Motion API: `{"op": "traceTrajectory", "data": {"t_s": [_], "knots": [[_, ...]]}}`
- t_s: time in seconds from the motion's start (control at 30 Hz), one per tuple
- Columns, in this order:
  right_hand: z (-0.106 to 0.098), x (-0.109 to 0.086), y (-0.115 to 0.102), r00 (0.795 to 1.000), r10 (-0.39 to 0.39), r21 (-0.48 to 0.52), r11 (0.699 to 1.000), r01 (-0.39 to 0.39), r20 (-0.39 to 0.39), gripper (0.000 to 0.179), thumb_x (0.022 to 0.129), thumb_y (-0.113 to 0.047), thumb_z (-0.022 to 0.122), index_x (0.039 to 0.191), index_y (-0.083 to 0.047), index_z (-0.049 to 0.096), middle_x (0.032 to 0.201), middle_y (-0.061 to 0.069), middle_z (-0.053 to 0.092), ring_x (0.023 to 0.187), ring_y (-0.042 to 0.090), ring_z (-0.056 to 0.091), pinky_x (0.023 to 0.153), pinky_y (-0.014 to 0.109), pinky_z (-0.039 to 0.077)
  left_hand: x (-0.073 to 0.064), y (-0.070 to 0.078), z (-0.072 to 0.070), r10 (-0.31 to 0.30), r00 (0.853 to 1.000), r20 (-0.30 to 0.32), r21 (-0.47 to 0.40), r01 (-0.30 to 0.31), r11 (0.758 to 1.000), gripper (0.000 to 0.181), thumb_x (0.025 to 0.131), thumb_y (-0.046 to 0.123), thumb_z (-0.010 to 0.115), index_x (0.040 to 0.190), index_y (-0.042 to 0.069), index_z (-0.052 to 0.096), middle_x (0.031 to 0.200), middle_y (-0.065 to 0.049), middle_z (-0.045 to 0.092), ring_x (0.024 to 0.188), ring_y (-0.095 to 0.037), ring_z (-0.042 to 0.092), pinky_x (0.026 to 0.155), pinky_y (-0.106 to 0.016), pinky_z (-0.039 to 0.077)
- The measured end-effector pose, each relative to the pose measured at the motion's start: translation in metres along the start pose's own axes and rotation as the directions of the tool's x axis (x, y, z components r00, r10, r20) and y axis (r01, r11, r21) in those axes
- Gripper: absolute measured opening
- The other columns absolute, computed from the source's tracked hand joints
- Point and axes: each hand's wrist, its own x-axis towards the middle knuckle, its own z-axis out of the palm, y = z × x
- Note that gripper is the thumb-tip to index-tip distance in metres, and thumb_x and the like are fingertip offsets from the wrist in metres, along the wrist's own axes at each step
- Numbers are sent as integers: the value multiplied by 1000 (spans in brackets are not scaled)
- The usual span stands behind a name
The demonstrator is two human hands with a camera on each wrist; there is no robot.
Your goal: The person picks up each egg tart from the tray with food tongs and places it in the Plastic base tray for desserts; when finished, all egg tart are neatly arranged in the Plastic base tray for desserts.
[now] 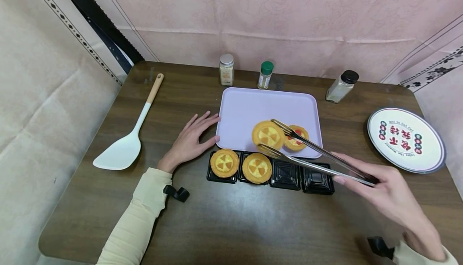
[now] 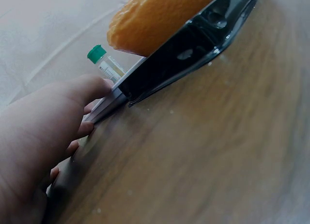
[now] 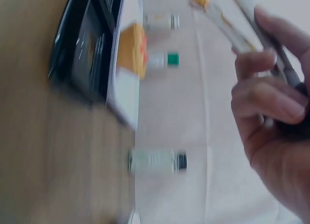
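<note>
My right hand (image 1: 388,186) grips a pair of metal tongs (image 1: 338,159). Between the tong tips is a yellow tart (image 1: 268,132), raised over the front of the lilac tray (image 1: 240,112); the right wrist view shows it high above the tray. A tart with red bits (image 1: 294,146) lies on that tray, partly behind the tongs. My left hand (image 1: 191,138) rests with spread, straight fingers at the tray's left edge. Along the tray's front runs a black plastic container (image 1: 285,175) of several square compartments. Its two left compartments hold yellow tarts, one (image 1: 224,163) beside another (image 1: 257,168).
Behind the tray stand a white-capped shaker (image 1: 226,70) and a green-capped bottle (image 1: 265,75). A black-capped jar (image 1: 341,87) is at back right, above a white oval plate (image 1: 406,139) with red characters. At left lies a white spatula (image 1: 124,148) with a wooden handle.
</note>
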Motion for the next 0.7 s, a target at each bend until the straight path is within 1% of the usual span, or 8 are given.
{"op": "traceTrajectory", "data": {"t_s": [0.1,0.17,0.2,0.27,0.37,0.5,0.53,0.7], "knots": [[-12,-21,9,1000,24,-7,1000,-24,11,54,81,2,77,132,-12,64,105,-1,70,63,6,49,57,19,40,1,0,-1,1,1000,0,-5,-1,1000,60,97,45,59,149,19,44,152,-1,40,145,-23,24,118,-47,8],[-16,-32,17,1000,23,5,1000,-23,19,54,80,5,77,131,-9,64,93,-2,68,64,6,50,53,20,39,1,-1,-2,2,1000,-3,-10,-3,1000,60,97,44,60,149,19,44,152,-1,40,145,-23,24,118,-47,8],[-17,-37,21,999,17,10,1000,-18,27,55,79,6,77,131,-7,64,93,-2,68,67,7,52,54,20,39,1,-1,-2,3,1000,-3,-11,-3,1000,60,97,43,60,149,19,44,152,-1,40,145,-24,24,118,-47,8],[-17,-46,28,999,-20,35,999,18,43,56,77,11,76,130,-2,63,84,-2,65,65,7,50,53,20,39,1,-1,-2,6,1000,-5,-11,-6,1000,60,97,44,60,149,18,44,152,-2,40,145,-24,24,118,-48,8],[-16,-55,36,997,-6,32,999,3,77,56,78,10,76,131,-3,63,96,0,70,73,8,57,61,14,43,1,0,-2,10,1000,-11,-11,-10,1000,60,97,43,60,149,18,44,152,-2,40,145,-24,24,118,-48,9],[-16,-61,40,992,67,-16,998,-66,105,53,82,2,76,133,-11,63,118,4,69,87,7,60,75,10,45,1,-1,-2,18,1000,-17,-15,-19,1000,60,97,41,61,149,17,44,152,-2,40,145,-25,24,118,-48,9],[-16,-62,41,991,78,-22,997,-76,107,53,83,1,76,133,-12,63,117,3,69,87,7,60,75,10,45,1,0,-2,20,1000,-16,-19,-20,1000,60,97,41,61,149,17,44,152,-2,40,145,-25,24,118,-48,9],[-14,-65,45,992,58,-8,998,-58,108,53,83,3,75,133,-8,62,107,5,70,81,7,56,69,14,44,1,1,-1,19,1000,-10,-21,-20,1000,60,97,40,61,149,17,44,153,-2,40,145,-25,25,118,-49,9]]}}
